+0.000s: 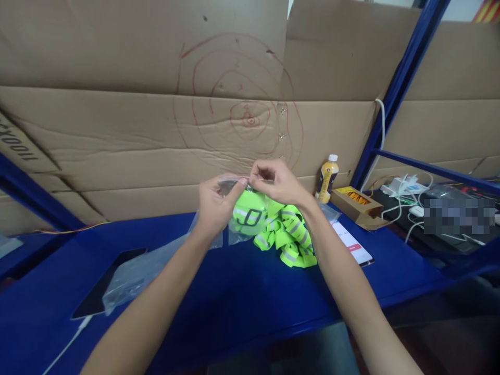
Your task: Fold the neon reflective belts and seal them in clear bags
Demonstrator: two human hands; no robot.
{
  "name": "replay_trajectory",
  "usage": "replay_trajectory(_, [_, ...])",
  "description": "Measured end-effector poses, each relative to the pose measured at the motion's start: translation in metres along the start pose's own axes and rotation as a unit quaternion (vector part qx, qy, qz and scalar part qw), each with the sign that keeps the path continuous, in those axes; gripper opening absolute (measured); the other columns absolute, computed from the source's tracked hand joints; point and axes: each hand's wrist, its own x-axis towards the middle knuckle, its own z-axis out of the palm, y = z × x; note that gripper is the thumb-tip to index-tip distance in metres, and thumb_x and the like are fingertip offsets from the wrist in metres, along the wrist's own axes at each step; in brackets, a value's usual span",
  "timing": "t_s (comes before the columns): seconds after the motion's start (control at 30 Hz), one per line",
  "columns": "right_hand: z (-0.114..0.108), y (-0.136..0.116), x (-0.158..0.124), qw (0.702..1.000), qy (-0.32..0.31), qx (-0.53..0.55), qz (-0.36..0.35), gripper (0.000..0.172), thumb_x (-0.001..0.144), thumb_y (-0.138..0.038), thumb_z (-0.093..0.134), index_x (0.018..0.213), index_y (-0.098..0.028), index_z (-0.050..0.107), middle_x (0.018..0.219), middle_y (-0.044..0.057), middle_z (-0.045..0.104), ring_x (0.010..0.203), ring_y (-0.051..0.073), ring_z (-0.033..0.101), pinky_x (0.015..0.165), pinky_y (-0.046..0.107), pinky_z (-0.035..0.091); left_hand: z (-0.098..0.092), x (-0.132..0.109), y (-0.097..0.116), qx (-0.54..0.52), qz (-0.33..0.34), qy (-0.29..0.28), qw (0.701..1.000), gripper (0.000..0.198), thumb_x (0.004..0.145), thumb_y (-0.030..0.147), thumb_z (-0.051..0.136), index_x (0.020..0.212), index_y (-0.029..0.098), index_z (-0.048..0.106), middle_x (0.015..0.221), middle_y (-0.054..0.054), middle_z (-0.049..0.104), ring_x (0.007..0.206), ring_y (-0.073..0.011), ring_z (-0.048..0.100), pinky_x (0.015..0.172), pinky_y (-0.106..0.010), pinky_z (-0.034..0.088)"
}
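Between my hands hangs a clear zip bag with a folded neon-yellow reflective strap and a black buckle inside. My left hand is closed on the bag's upper left edge, thumb on top. With thumb and fingers pinched, my right hand grips the top edge near the middle. Just right of the bag, a loose heap of neon-yellow reflective straps lies on the blue table. More clear plastic bags lie to the left, partly behind my left forearm.
A dark tablet with a white cable sits under the plastic at left. To the right are a phone, a yellow drink bottle and an open cardboard box. A cardboard wall and blue posts bound the table.
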Motion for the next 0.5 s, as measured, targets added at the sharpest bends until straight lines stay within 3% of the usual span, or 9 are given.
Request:
replay_trajectory(0.23, [0.004,0.001,0.002,0.999,0.035,-0.014,-0.023,0.024,0.087,-0.040,0.065,0.078,-0.019,0.058,0.071,-0.003,0.050,0.068,0.012,0.042,0.066,0.028,0.033,0.000,0.002,-0.007,-0.071,-0.002,0.025,0.997,0.026,0.086,0.044,0.091,0.091,0.019,0.085,0.087,-0.006,0.081,0.079,-0.0199,0.075,0.075,-0.029,0.060])
replay_trajectory(0.37, [0.000,-0.004,-0.001,0.997,-0.024,-0.068,-0.030,0.028,0.090,-0.040,0.068,0.075,-0.021,0.054,0.067,-0.005,0.045,0.066,0.012,0.039,0.066,0.029,0.030,-0.002,0.001,-0.008,-0.030,0.016,-0.007,0.999,0.028,0.084,0.045,0.094,0.088,0.019,0.084,0.086,-0.005,0.080,0.080,-0.0201,0.075,0.075,-0.028,0.059])
replay_trajectory(0.5, [-0.008,-0.008,-0.002,0.990,0.000,-0.116,-0.081,0.028,0.093,-0.035,0.065,0.074,-0.020,0.053,0.070,-0.003,0.049,0.068,0.012,0.041,0.068,0.030,0.031,0.003,0.000,-0.008,-0.089,-0.032,-0.031,0.995,0.038,0.087,0.056,0.089,0.093,0.019,0.084,0.091,-0.007,0.081,0.080,-0.0208,0.075,0.073,-0.029,0.059])
